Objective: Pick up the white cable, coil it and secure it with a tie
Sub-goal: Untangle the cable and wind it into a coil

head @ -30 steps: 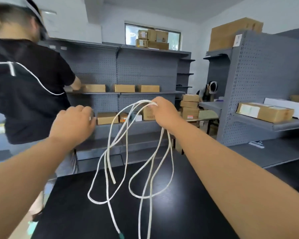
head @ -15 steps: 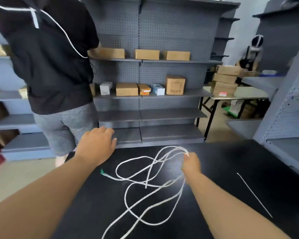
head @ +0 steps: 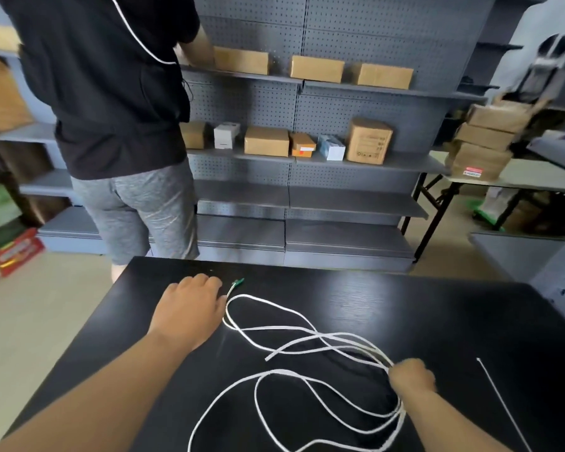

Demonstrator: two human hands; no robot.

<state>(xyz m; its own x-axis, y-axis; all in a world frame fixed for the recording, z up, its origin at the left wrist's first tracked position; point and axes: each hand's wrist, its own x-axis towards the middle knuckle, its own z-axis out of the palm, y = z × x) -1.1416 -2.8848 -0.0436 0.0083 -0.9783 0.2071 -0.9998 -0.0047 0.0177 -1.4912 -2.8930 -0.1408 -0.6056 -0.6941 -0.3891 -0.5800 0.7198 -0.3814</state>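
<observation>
Cable point(head: 307, 334) lies in loose loops on the black table point(head: 405, 305), its strands gathered in the closed grip of the right hand point(head: 411, 375), probably to anchor the coil. Left hand point(head: 190, 308) rests open beside the green-tipped end, holding nothing. Tie point(head: 503, 402) lies apart, right.

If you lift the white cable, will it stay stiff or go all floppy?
Probably floppy: the cable lies in loose, wavy loops on the table. It looks thin, so likely light. Strands bunched in the right hand would probably dangle.
</observation>
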